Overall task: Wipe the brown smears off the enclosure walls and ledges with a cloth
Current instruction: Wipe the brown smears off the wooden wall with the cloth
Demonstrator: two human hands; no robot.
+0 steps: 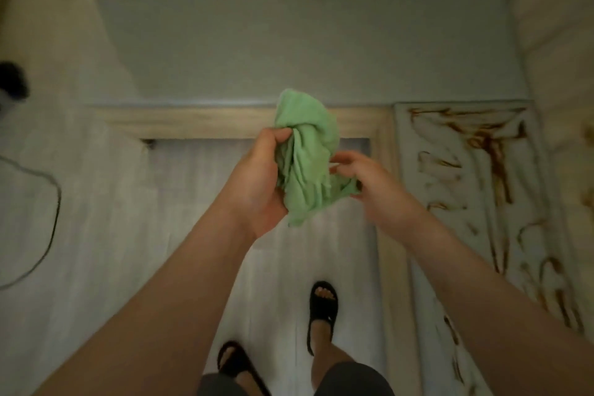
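— Both hands on the cloth?

— Yes. Left hand (pixel 260 180) has its fingers curled round the bunched green cloth (pixel 305 164), thumb pressed into the folds. Right hand (pixel 369 183) pinches a lower corner, fingers only loosely bent. The cloth is held in the air above the floor (pixel 193 202), in front of the wooden trim (pixel 193 122), touching no wall or ledge.

— So how much is wiped?

— Little or nothing, as far as I can judge. Brown smears (pixel 491 151) run thick along the right-hand ledge (pixel 402 145), from its far corner toward its near end, and a dab shows on the right wall (pixel 572 106) beside it.

— Anything clean?

— The grey back ledge (pixel 289 48) shows no brown, though I cannot tell whether it was wiped or never soiled. The cloth shows no clear stain, but the picture is soft.

— What's left?

— The whole right ledge and that wall, by my reckoning. This looks like readying the cloth.
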